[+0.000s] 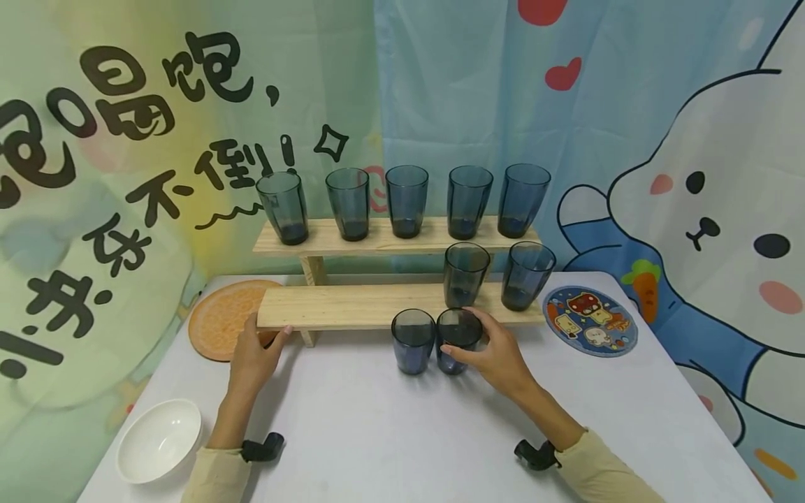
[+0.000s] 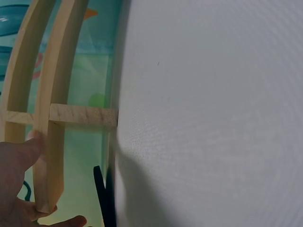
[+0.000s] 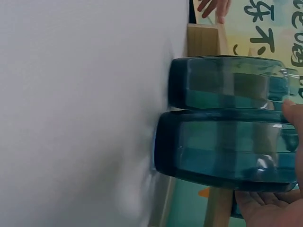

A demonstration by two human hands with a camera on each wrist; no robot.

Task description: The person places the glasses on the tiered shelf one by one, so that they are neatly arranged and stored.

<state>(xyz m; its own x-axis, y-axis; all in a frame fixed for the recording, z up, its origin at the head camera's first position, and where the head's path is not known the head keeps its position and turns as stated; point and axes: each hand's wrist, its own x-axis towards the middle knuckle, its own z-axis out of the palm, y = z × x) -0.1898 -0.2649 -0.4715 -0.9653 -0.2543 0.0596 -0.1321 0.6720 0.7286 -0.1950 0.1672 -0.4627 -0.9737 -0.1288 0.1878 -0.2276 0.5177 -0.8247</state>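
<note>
My left hand [image 1: 254, 360] grips the left end of the lower board of a two-tier wooden shelf [image 1: 339, 307]. In the left wrist view its thumb [image 2: 31, 147] lies against the board's edge. My right hand [image 1: 503, 360] holds a blue-grey drinking glass [image 1: 454, 360] near its rim, thumb on the near side and fingers behind. That glass stands upright in front of the shelf, right beside a second glass [image 1: 412, 353] on its left. In the right wrist view the held glass [image 3: 222, 146] and its neighbour [image 3: 227, 82] lie side by side.
Several matching glasses [image 1: 407, 202] line the upper board. Two more glasses [image 1: 527, 279] stand at the lower board's right end. An orange round mat [image 1: 214, 318] lies left, a cartoon-printed mat [image 1: 591, 321] right. A white bowl [image 1: 160, 440] sits on the white table [image 1: 377, 440] at front left.
</note>
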